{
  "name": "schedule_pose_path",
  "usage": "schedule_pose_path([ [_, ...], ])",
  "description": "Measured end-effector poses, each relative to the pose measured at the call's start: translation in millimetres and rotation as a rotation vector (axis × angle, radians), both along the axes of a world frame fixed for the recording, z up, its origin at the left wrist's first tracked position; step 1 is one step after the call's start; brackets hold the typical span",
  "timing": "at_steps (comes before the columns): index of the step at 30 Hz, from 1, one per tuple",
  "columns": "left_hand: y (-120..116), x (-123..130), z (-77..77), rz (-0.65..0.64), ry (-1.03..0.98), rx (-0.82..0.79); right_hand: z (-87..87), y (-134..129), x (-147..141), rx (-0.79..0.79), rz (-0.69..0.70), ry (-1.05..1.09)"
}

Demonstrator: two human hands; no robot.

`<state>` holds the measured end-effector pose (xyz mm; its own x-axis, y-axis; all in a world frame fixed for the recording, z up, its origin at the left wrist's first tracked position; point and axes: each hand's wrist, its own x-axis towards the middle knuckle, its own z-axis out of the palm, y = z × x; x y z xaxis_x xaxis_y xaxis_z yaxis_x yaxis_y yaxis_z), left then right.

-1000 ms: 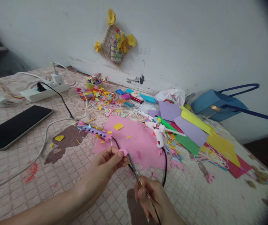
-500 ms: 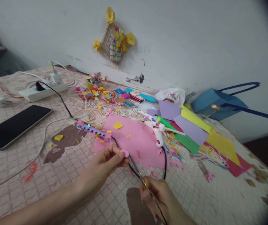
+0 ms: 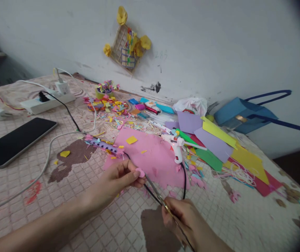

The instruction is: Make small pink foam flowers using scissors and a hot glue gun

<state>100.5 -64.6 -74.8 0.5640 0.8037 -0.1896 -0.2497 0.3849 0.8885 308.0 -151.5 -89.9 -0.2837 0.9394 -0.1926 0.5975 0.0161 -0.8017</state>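
My left hand [image 3: 123, 175] pinches a small rounded piece of pink paper [image 3: 140, 172] between thumb and fingertips. My right hand [image 3: 184, 220] is closed around a pair of scissors [image 3: 156, 191], whose tips point up at the paper's right edge. Whether the blades touch the paper is hard to make out. Beyond both hands lies a large pink sheet [image 3: 150, 161] with ragged edges. A white glue gun [image 3: 176, 148] rests on its right side, its red light lit. Left of the sheet is a purple dotted strip [image 3: 104, 144] with pink and yellow scraps on it.
A phone [image 3: 16, 141] and a power strip [image 3: 47, 103] are on the left, with a white cable [image 3: 49, 157] looping across the cloth. Paper scraps [image 3: 108, 105] are heaped at the back. Coloured sheets [image 3: 213, 143] and a blue bag [image 3: 244, 115] occupy the right.
My right hand has moved slightly right, drawing the scissors a little back from the pink piece. My left hand keeps its pinch, almost in the same place.
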Motion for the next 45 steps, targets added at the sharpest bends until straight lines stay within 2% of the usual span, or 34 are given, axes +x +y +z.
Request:
schedule_pose_path([
  [9, 4, -5, -0.1, -0.073, -0.048, 0.062, 10.0, 0, -1, -0.002, 0.029, -0.007],
  [14, 6, -8, 5.7, -0.114, 0.0, 0.108, 15.5, 0, -1, -0.062, 0.023, -0.02],
  [20, 11, -12, 8.0, -0.186, 0.064, 0.179, 22.0, 1, -1, -0.051, 0.049, -0.05],
  [29, 13, -14, 12.7, -0.242, 0.157, 0.222, 25.9, 0, 3, -0.064, 0.094, -0.201],
  [39, 17, -16, 11.5, -0.32, 0.155, 0.224, 48.3, 3, -4, -0.071, 0.129, -0.344],
  [45, 18, -18, 14.4, -0.354, 0.177, 0.261, 46.2, 4, -2, -0.06, 0.145, -0.309],
])
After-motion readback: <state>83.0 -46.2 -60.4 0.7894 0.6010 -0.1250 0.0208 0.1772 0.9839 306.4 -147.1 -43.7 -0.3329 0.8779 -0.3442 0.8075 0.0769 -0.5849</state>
